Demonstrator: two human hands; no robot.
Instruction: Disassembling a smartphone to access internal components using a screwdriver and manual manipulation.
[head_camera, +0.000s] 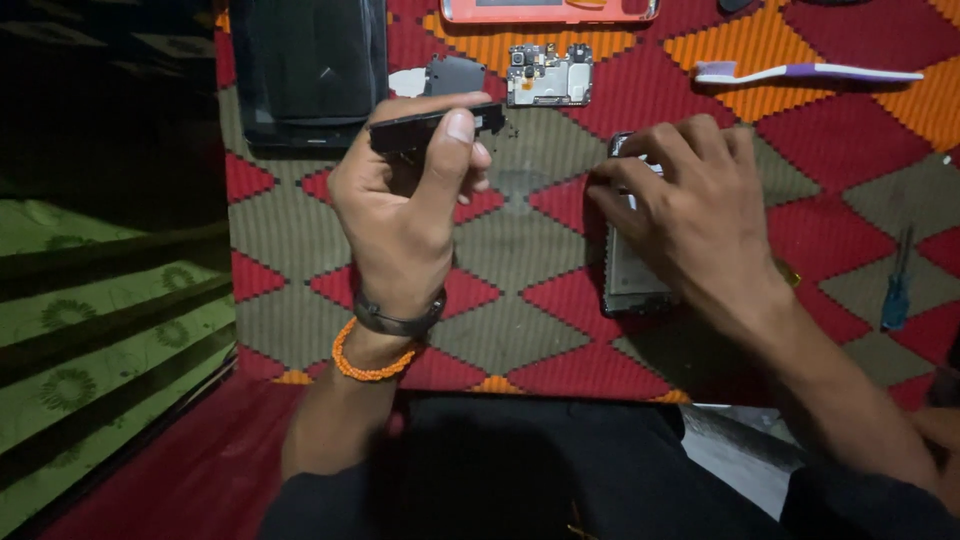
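My left hand (405, 200) is raised over the patterned mat (520, 330) and pinches a thin black strip-shaped phone part (425, 126) between thumb and fingers. An orange bead bracelet and a dark band circle that wrist. My right hand (690, 215) lies on an opened phone body (630, 275) that rests flat on the mat; the fingertips press its upper left edge and cover most of it.
A bare circuit board (548, 76) and a small dark cover piece (455, 75) lie at the back centre. A black phone screen panel (308, 70) sits back left, an orange phone shell (550, 10) at the top edge. A toothbrush (800, 72) and a blue screwdriver (897, 290) lie at right.
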